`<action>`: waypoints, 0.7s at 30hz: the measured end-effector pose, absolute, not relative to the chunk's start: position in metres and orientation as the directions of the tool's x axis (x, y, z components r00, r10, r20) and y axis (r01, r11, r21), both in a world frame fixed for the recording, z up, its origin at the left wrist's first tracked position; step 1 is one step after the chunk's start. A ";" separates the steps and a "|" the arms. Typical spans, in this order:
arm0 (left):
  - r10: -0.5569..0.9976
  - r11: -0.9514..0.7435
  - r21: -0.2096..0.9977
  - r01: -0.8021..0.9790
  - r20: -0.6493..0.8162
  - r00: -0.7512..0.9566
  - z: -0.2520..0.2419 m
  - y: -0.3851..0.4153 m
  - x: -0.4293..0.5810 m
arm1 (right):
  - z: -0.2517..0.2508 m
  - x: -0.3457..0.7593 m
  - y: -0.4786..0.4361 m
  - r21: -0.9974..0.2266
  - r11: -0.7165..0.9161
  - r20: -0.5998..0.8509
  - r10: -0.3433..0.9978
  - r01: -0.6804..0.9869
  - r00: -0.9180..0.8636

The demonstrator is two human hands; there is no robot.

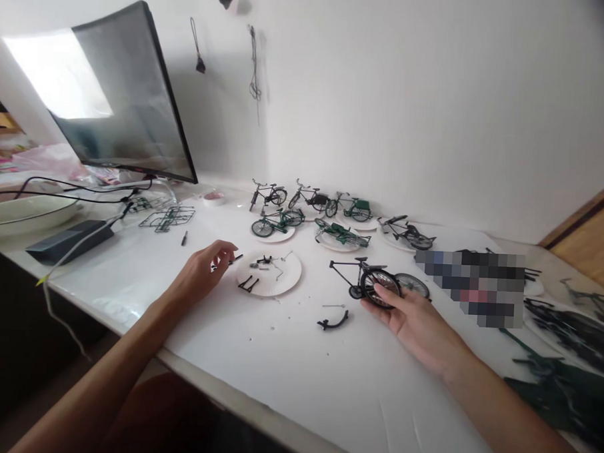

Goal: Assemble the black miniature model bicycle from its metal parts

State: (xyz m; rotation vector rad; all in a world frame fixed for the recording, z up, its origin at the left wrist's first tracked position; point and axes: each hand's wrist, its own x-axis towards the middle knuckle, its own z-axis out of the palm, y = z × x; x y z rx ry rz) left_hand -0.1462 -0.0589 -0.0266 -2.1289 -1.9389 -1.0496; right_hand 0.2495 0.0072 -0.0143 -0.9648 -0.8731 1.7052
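My right hand (411, 315) grips a black model bicycle (347, 272) by its spoked rear wheel; no front wheel or handlebar is on its frame. A loose spoked wheel (414, 283) lies just behind that hand. Closed in a pinch, my left hand (207, 269) has a thin black part (238, 257) at its fingertips, mostly hidden. Beside it, a white paper plate (284, 286) carries small metal and black pieces, including a black forked piece (248, 284). Between the hands, nearer me, lie a curved black mudguard (334, 321) and a thin rod (333, 306).
Several finished-looking model bicycles (268, 195) stand or lie on plates along the wall. More bicycles (568, 325) lie at right, near a blurred-out patch. At left are a monitor (132, 92), green part frames (168, 217), a small screwdriver (184, 238) and cables.
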 end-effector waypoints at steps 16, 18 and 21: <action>0.905 -0.176 0.409 0.895 0.424 -0.016 -0.031 -0.058 -0.141 | -0.005 0.234 -0.011 -0.867 -0.330 -0.255 0.938 -0.373 -0.236; 0.909 -0.176 0.407 0.896 0.416 -0.010 -0.029 -0.058 -0.139 | -0.007 0.234 -0.010 -0.882 -0.300 -0.233 0.948 -0.363 -0.218; 0.879 -0.202 0.368 0.908 0.477 0.002 -0.021 -0.062 -0.138 | -0.010 0.236 -0.005 -0.907 -0.255 -0.204 0.962 -0.336 -0.180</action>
